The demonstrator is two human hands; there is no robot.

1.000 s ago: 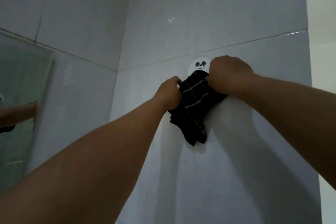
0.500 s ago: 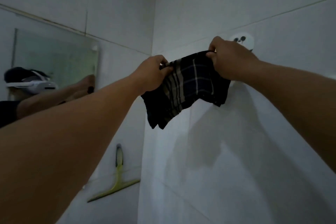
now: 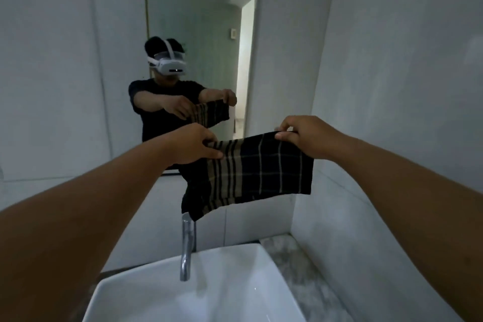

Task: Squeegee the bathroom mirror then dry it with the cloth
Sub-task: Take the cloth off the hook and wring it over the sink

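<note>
A dark checked cloth is stretched out in the air between both hands, above the tap and in front of the mirror's lower edge. My left hand pinches its upper left corner. My right hand pinches its upper right corner. The tall bathroom mirror hangs on the wall straight ahead and reflects a person with a white headset holding the same cloth. The squeegee is out of view.
A white basin sits below the cloth, with a chrome tap rising at its back. A grey marbled counter runs along the right of the basin. White tiled walls close in on the left and right.
Both hands lifted the cloth off the round wall hook on the right wall and carried it leftward, spreading it open. The view swung from that wall to face the mirror and basin.
</note>
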